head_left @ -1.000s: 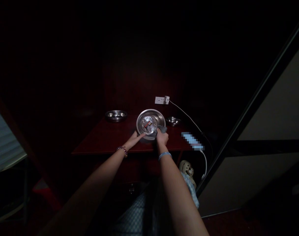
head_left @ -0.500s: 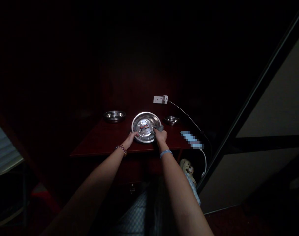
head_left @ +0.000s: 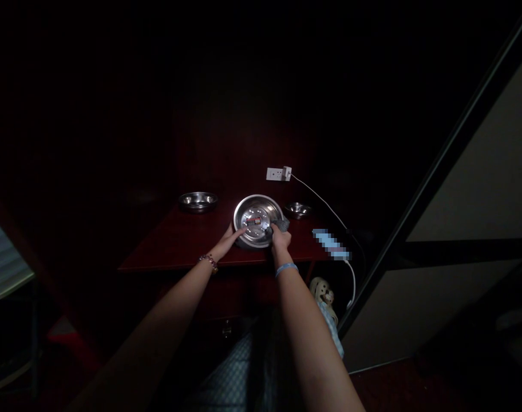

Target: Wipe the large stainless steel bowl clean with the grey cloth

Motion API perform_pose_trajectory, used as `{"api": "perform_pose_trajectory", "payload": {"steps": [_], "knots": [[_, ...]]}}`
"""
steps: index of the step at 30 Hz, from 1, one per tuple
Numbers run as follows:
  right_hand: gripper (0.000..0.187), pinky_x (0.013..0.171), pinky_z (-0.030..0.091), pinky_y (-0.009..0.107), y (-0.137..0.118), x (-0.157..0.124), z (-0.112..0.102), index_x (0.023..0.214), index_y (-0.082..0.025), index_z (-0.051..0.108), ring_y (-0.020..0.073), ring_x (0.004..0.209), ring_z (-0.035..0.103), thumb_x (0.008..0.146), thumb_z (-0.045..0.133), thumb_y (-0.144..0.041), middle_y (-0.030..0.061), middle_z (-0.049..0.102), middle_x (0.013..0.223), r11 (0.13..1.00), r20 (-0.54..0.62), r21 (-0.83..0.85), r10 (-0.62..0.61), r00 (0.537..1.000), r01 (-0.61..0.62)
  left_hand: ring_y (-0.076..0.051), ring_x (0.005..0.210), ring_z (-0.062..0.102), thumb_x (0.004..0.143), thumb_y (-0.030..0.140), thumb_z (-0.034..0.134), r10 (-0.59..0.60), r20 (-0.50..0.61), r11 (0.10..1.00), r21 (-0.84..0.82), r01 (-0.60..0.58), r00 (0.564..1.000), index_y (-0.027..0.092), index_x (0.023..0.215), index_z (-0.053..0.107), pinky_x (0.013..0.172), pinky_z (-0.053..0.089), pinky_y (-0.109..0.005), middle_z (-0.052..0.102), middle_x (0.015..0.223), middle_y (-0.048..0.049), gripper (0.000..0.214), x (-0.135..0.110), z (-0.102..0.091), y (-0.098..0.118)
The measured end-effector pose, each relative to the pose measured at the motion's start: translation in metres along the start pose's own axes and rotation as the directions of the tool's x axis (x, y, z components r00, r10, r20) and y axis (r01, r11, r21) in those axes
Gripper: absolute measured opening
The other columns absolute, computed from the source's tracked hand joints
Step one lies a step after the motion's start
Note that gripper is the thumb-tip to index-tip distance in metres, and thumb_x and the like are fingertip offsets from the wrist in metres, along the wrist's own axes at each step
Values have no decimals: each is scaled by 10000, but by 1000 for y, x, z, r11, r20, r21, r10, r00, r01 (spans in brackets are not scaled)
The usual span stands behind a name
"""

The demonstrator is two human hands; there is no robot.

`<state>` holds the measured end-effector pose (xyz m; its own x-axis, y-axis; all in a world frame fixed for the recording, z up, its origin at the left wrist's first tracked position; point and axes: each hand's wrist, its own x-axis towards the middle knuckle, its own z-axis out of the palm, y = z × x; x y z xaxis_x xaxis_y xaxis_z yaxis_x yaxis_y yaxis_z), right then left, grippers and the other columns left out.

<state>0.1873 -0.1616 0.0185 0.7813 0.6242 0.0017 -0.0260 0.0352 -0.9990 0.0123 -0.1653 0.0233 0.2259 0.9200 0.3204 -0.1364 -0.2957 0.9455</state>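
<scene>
A shiny steel bowl (head_left: 261,206) with a red and dark label on its inner base is tilted toward me above the dark red desk (head_left: 158,252). My left hand (head_left: 230,240) grips its lower left rim, thumb inside and the other fingers mostly hidden behind. At the right side of the rim, my right hand (head_left: 280,236) is closed on a grey cloth (head_left: 282,225), which touches the bowl's inner wall. Another steel bowl (head_left: 198,202) stands at the back left of the desk. A smaller steel bowl (head_left: 298,210) sits to the right, just behind my right hand.
A white wall socket (head_left: 278,174) holds a plug with a white cable (head_left: 321,197) running down the right side. A blurred light blue object (head_left: 331,244) lies at the desk's right end. Below it are a cream clog (head_left: 321,290) and light blue checked fabric (head_left: 332,329).
The bowl has turned slightly and shifted a little to the right between my hands. My left hand has slid with its rim, and the cloth has stayed at the right side.
</scene>
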Motion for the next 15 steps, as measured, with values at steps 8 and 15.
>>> {"api": "perform_pose_trajectory", "payload": {"steps": [8,15], "knots": [[307,604,538,186,-6,-32,17,991,-34,712,176,813,712,748,701,-222,112,753,896,954,140,269,96,986,-131,-283,1193,578,661,339,743,-80,136,996,48,74,987,161,1068,693,1085,366,-383,701,1191,-87,447,0,1,-9],[194,567,531,204,-6,-37,19,877,-55,713,162,692,689,695,720,-123,72,736,733,935,209,270,175,962,-228,-271,929,654,528,262,726,-141,-77,989,-55,137,987,155,768,707,951,453,-382,754,828,-51,263,8,-6,-18]]}}
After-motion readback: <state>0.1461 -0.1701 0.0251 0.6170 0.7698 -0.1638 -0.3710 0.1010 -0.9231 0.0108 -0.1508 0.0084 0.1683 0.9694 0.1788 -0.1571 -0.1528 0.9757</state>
